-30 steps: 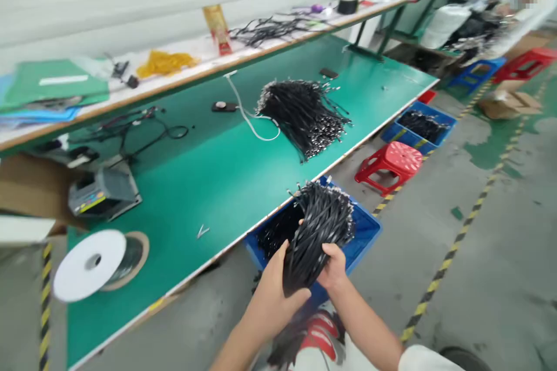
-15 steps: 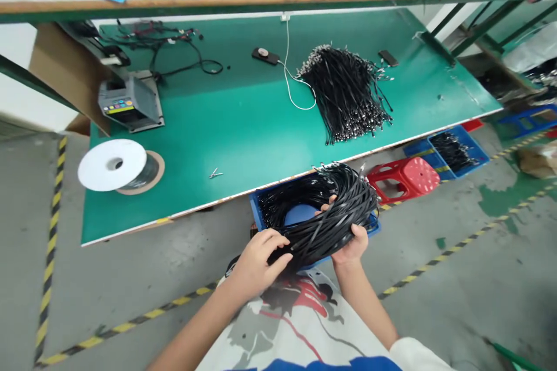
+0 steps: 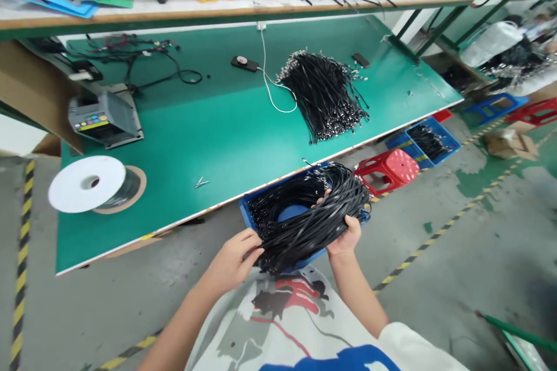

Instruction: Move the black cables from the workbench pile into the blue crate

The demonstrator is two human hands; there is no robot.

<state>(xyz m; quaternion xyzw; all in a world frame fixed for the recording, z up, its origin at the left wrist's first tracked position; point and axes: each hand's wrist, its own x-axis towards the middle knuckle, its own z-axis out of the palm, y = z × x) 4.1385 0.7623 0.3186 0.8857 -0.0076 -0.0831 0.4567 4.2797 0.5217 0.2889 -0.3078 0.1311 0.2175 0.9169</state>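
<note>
A thick bundle of black cables (image 3: 304, 223) with metal-tipped ends hangs in a curve in front of my body, over a blue bin (image 3: 247, 213). My right hand (image 3: 346, 236) grips the bundle at its right side, with the thumb on the near side and some fingertips showing through from behind. At the bundle's left end is my left hand (image 3: 238, 256), its thumb and fingers drawn together on the edge of the cables. More black cables lie coiled in the bin, partly hidden by the bundle.
On the green table (image 3: 195, 133) lie a large pile of black cables (image 3: 324, 95), a white spool (image 3: 89, 182), a grey device (image 3: 104, 119) and a phone (image 3: 360, 59). A red stool (image 3: 398, 168) and another blue bin (image 3: 435, 142) stand right of the bundle. A shelf edge (image 3: 252, 8) runs above the table.
My left hand has moved left to the bundle's end, and its fingers have closed together there. My right hand keeps its grip. The whole view has shifted toward the right.
</note>
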